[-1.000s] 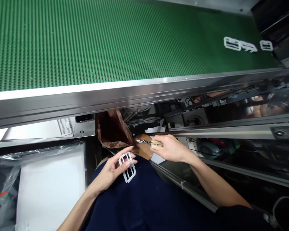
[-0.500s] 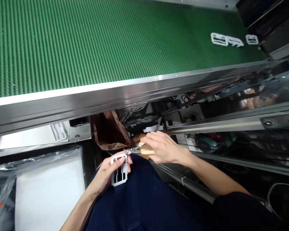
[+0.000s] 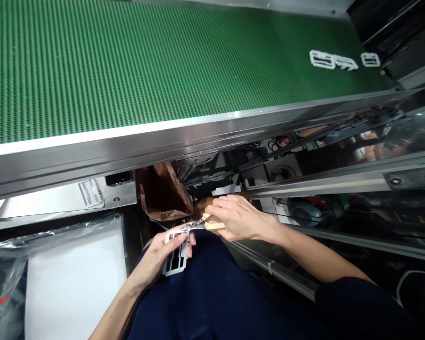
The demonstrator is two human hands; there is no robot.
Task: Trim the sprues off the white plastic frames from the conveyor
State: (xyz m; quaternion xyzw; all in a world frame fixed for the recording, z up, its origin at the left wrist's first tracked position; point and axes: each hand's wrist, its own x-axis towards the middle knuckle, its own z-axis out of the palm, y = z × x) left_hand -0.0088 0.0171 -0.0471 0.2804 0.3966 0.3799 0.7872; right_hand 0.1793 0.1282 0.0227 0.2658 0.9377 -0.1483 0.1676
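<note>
With the left hand [image 3: 162, 246] pinching the white frame [image 3: 184, 250] above the lap [image 3: 201, 297] and the right hand [image 3: 235, 218] grasping the pliers [image 3: 198, 225], setting their tips flush along the frame's edge should avoid gouging.
</note>
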